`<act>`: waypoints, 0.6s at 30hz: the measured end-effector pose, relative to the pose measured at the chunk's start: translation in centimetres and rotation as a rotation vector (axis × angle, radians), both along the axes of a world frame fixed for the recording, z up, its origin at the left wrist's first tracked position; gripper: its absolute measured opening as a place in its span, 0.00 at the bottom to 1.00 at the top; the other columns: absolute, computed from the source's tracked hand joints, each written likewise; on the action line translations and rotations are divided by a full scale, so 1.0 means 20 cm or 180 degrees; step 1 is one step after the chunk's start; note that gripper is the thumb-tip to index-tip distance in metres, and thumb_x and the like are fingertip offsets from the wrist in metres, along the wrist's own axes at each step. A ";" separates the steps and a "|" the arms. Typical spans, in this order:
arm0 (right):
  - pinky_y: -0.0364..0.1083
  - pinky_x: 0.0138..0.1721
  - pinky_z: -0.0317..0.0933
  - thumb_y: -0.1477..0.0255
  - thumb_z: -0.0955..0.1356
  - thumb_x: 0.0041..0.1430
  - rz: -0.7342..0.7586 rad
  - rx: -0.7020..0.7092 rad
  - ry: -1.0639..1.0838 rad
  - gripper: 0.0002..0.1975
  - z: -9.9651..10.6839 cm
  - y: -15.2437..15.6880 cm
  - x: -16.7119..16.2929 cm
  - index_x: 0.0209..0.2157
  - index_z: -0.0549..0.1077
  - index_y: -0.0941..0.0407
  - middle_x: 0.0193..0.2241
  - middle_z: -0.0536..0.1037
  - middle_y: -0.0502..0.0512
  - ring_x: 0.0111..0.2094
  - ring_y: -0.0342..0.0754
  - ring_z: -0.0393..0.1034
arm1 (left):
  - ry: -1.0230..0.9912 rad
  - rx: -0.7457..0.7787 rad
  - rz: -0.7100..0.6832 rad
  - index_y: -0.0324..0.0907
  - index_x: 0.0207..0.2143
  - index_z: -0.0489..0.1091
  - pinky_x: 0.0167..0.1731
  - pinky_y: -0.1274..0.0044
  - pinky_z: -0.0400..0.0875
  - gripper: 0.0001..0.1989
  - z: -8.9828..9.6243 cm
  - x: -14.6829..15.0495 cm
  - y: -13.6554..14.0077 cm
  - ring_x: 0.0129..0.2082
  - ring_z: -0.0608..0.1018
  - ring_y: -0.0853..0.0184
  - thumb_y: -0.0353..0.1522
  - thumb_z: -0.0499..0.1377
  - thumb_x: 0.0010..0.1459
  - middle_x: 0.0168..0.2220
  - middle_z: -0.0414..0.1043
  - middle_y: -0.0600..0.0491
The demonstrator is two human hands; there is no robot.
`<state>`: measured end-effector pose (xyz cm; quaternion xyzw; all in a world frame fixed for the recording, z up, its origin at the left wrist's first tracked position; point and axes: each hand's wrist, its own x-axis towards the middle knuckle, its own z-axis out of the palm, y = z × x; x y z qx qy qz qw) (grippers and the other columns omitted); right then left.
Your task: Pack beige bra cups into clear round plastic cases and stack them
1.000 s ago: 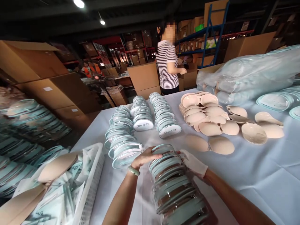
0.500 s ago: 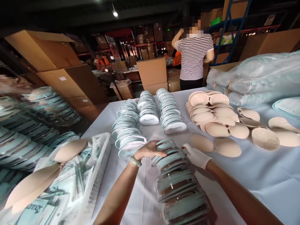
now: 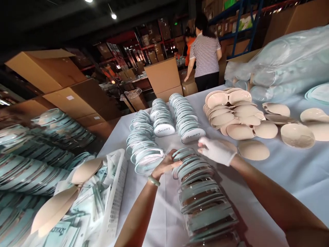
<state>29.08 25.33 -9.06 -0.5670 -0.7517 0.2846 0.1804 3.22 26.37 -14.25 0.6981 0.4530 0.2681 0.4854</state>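
Hands (image 3: 190, 157) on case stack (image 3: 203, 195) (white tbl)

A white-covered bench (image 3: 295, 178) fills the lower right of the frame. On it lie rows of round clear-and-teal cases (image 3: 164, 125) at centre, a long row of the same cases (image 3: 205, 202) running to the bottom edge, beige cups (image 3: 239, 115) at upper right, plastic-wrapped bundles (image 3: 285, 65) behind them, and a white basket (image 3: 115, 199) at lower left.

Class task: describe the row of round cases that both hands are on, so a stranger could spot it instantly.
On the white-covered table, four rows of round teal-rimmed cases lie on edge. It is the nearest row, touched by the bare left hand and gloved right hand. Unlike the rows behind, its cases look clear, showing no white lids.
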 end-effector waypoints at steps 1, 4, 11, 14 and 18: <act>0.48 0.44 0.58 0.69 0.66 0.65 0.0054 -0.0213 0.0016 0.08 -0.08 0.00 0.07 0.44 0.72 0.56 0.42 0.79 0.59 0.43 0.54 0.72 | -0.0020 0.0149 0.0214 0.38 0.59 0.64 0.54 0.62 0.72 0.42 -0.02 -0.01 -0.01 0.53 0.76 0.49 0.56 0.65 0.51 0.54 0.75 0.40; 0.48 0.41 0.57 0.68 0.60 0.67 0.0025 -0.0663 0.0416 0.09 -0.35 -0.05 0.23 0.36 0.68 0.56 0.37 0.75 0.57 0.38 0.50 0.68 | 0.0240 0.0969 0.1009 0.43 0.60 0.65 0.64 0.54 0.60 0.43 -0.09 0.01 -0.07 0.65 0.64 0.43 0.56 0.69 0.49 0.62 0.64 0.38; 0.42 0.27 0.49 0.53 0.64 0.58 -0.0267 -0.1201 0.1800 0.18 -0.57 -0.13 0.19 0.36 0.62 0.54 0.27 0.62 0.46 0.26 0.42 0.53 | 0.0597 0.1648 0.0534 0.47 0.48 0.78 0.56 0.62 0.71 0.21 -0.11 0.12 -0.27 0.49 0.78 0.55 0.46 0.50 0.71 0.48 0.79 0.44; 0.44 0.29 0.53 0.56 0.64 0.57 -0.0214 -0.1283 0.1742 0.19 -0.55 -0.11 0.18 0.43 0.63 0.54 0.30 0.68 0.48 0.28 0.45 0.59 | 0.0304 0.0856 0.0459 0.44 0.56 0.75 0.57 0.62 0.72 0.25 -0.06 0.10 -0.26 0.50 0.80 0.53 0.50 0.51 0.69 0.50 0.80 0.44; 0.47 0.36 0.63 0.58 0.64 0.59 -0.0007 -0.1230 0.1505 0.24 -0.55 -0.11 0.19 0.52 0.67 0.57 0.40 0.77 0.58 0.39 0.51 0.70 | 0.0017 -0.0036 0.0266 0.45 0.51 0.79 0.65 0.60 0.66 0.29 -0.04 0.06 -0.20 0.58 0.77 0.50 0.55 0.52 0.66 0.54 0.80 0.46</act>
